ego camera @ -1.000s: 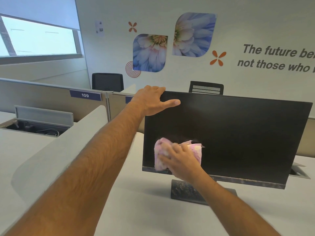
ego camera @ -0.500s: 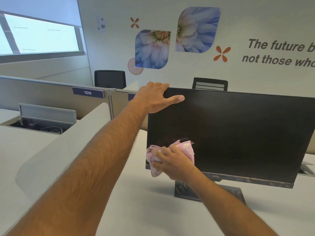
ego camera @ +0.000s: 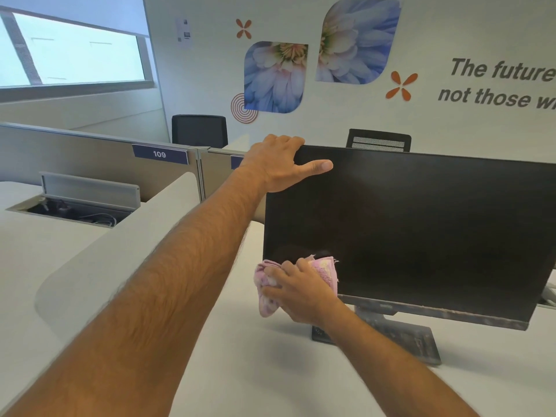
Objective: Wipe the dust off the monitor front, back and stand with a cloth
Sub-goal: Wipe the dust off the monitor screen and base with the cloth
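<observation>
The right hand's fingers point(ego camera: 275, 279) curl round a bunched pink cloth point(ego camera: 326, 270) and press it against the bottom-left corner of the monitor point(ego camera: 421, 230); part of the cloth hangs off past the screen's left edge, and the right hand point(ego camera: 301, 293) covers most of its middle; the left hand point(ego camera: 281, 164) grips the top-left corner of the same panel, its fingers hooked over the top edge towards the back, out of sight, and its thumb point(ego camera: 316, 167) laid flat along the front glass, pointing right.

The relation that matters: the screen's long axis runs left to right, and nearly all of its dark front lies to the right of the cloth, rising from the lower bezel to the top edge; so the coming stroke probably has to travel rightward along that axis, away from the bracing hand; the right hand is the nearer to that unwiped stretch, while the left is placed only to steady the panel.

Below and slightly right of the cloth, the stand point(ego camera: 388, 335) sits on the white desk point(ego camera: 225, 356), its base looking mottled with dust, as does the lower bezel; the back is hidden from this view; judging by that, the front is in hand and back and stand remain.
</observation>
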The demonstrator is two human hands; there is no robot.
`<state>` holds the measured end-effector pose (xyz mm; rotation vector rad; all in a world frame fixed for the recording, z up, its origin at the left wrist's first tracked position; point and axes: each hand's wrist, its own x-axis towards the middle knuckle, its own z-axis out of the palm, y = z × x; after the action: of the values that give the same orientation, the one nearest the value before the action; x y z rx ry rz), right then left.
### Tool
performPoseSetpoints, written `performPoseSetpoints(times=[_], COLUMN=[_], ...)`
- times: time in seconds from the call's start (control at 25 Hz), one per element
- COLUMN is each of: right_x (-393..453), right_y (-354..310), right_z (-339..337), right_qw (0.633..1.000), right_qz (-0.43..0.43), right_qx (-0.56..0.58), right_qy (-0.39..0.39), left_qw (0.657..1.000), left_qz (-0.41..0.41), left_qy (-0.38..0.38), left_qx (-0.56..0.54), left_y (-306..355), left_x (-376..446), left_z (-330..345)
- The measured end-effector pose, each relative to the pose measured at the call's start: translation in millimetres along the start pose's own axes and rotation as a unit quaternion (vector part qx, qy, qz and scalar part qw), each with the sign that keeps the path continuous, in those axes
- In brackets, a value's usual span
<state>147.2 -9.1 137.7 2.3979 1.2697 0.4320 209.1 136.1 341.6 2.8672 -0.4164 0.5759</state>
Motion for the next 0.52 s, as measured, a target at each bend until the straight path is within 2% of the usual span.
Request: performPoseSetpoints(times=[0.08, 0.2, 0.52], right_x=[0, -4, -36], right_y=[-6, -17, -10], right_z=[0, 2, 1], right_qw=[1.0, 0.999, 0.998], right_qz=[0.004, -0.012, 0.022], right_qx=[0.006, -0.044, -0.047], right_qy=[0.0, -0.009, -0.036], left_qw=[1.0, 0.999, 0.999], left_qz=[0.01, 0.02, 0.026], left_qy=[-0.005, -0.016, 0.007], left_qx=[0.019, 0.047, 0.038], left_y=[2, 3, 0], left_x=[1, 2, 1], left_z=[-1, -1, 7])
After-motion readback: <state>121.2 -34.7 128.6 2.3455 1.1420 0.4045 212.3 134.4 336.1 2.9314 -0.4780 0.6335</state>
